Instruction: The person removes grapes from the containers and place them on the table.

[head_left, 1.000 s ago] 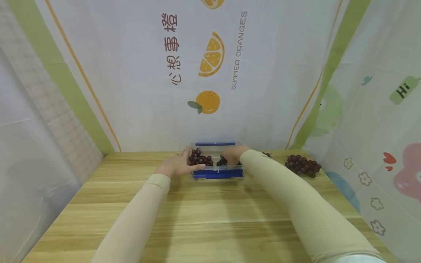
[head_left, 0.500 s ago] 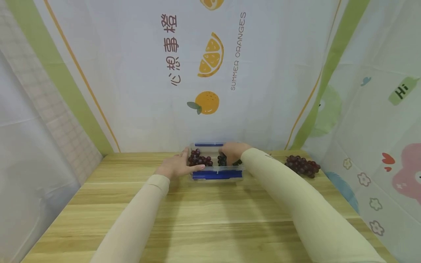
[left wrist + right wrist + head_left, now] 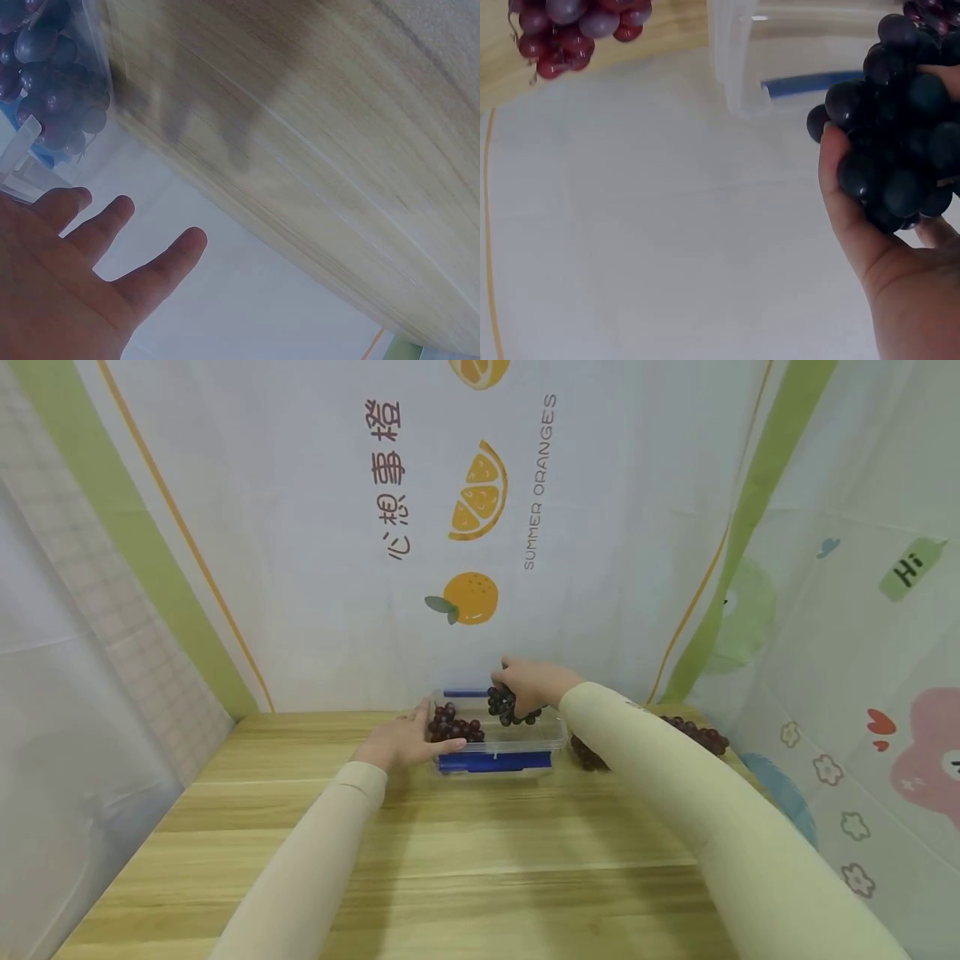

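Observation:
A clear plastic food container with blue clips (image 3: 495, 762) stands near the table's back edge. My left hand (image 3: 401, 741) rests at its left end, thumb along the front rim, and the left wrist view shows that hand's fingers (image 3: 161, 274) spread and fairly straight. Inside the container, at the left, lies a bunch of dark red grapes (image 3: 452, 725). Over the right part my right hand (image 3: 538, 683) grips a bunch of black grapes (image 3: 504, 706). In the right wrist view, its thumb and fingers curl round those black grapes (image 3: 892, 172).
Just right of the container sits a bunch of red grapes (image 3: 588, 754), partly hidden by my right forearm. Farther right lies another red bunch (image 3: 701, 737), also partly covered. A white printed cloth (image 3: 337, 610) hangs behind the wooden table (image 3: 450, 860).
My right hand has risen out of the container with the black grapes, which were low inside it before. The left hand stays at the container's left end.

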`<state>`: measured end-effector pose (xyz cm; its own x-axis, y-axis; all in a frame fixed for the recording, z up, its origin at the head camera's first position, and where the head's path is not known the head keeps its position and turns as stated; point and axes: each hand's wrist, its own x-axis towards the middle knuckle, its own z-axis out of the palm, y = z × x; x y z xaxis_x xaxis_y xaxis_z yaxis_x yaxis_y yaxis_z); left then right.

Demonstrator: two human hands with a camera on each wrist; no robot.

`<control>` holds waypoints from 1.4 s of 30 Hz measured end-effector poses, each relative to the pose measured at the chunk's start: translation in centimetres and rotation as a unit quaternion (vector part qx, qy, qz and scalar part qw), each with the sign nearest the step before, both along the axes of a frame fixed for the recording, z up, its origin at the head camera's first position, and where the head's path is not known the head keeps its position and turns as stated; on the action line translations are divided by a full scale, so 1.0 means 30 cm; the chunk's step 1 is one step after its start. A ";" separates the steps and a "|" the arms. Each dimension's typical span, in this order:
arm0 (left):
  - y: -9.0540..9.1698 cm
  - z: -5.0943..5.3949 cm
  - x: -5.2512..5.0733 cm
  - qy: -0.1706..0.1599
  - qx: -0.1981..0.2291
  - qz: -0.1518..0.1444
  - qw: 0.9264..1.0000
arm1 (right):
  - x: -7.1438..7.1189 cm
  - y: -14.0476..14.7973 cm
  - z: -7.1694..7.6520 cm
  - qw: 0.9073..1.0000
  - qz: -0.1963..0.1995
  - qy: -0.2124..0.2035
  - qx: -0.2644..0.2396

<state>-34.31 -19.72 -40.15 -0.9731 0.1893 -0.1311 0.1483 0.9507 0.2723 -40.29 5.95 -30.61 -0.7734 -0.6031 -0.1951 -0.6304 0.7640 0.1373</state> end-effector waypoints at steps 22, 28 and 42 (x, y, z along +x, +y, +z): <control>0.003 -0.014 -0.004 -0.003 0.011 0.006 1.000 | 0.171 0.082 0.177 0.988 0.030 0.116 -0.099; 0.003 -0.012 0.000 -0.003 0.005 0.009 1.000 | 0.216 0.126 0.195 0.977 0.012 0.120 -0.175; 0.001 -0.011 -0.002 -0.005 0.006 0.006 1.000 | 0.353 0.251 0.166 0.962 -0.064 0.089 -0.249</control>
